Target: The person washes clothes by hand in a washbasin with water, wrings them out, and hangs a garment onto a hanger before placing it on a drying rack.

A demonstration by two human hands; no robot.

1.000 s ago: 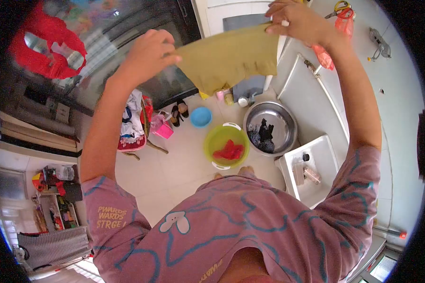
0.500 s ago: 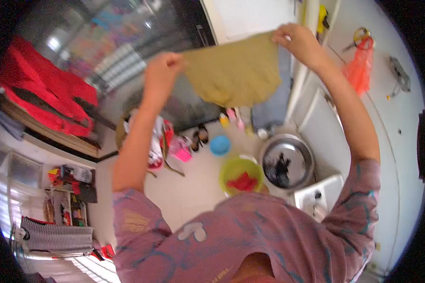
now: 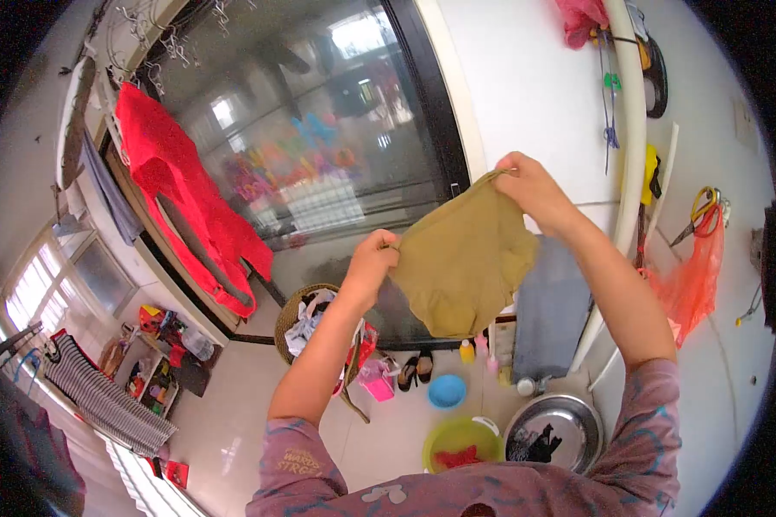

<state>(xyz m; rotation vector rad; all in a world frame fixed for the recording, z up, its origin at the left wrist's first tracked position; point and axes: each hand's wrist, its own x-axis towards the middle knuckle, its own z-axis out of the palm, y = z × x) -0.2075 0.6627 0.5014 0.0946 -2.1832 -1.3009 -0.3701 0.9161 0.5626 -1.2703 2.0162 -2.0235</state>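
A pair of olive-green briefs (image 3: 466,263) hangs spread out in front of me, its waistband stretched between my two hands. My left hand (image 3: 371,270) pinches the left end of the waistband. The right end is gripped by my right hand (image 3: 535,194), held higher, so the waistband slants. Below, near my body, are a green basin (image 3: 489,428) with red cloth (image 3: 459,457) in it and a metal basin (image 3: 588,422) with dark cloth (image 3: 535,444).
A red garment (image 3: 177,185) hangs at left by the glass door (image 3: 319,233), with several hangers above it. On the floor stand a blue basin (image 3: 447,392), black shoes (image 3: 416,370) and a laundry basket (image 3: 286,323). Scissors (image 3: 697,215) and an orange bag (image 3: 690,293) hang at right.
My view has tilted up, showing more of the door and hangers. Both hands sit lower in view, still holding the briefs, whose waistband slants more and whose tapered lower part shows more clearly.
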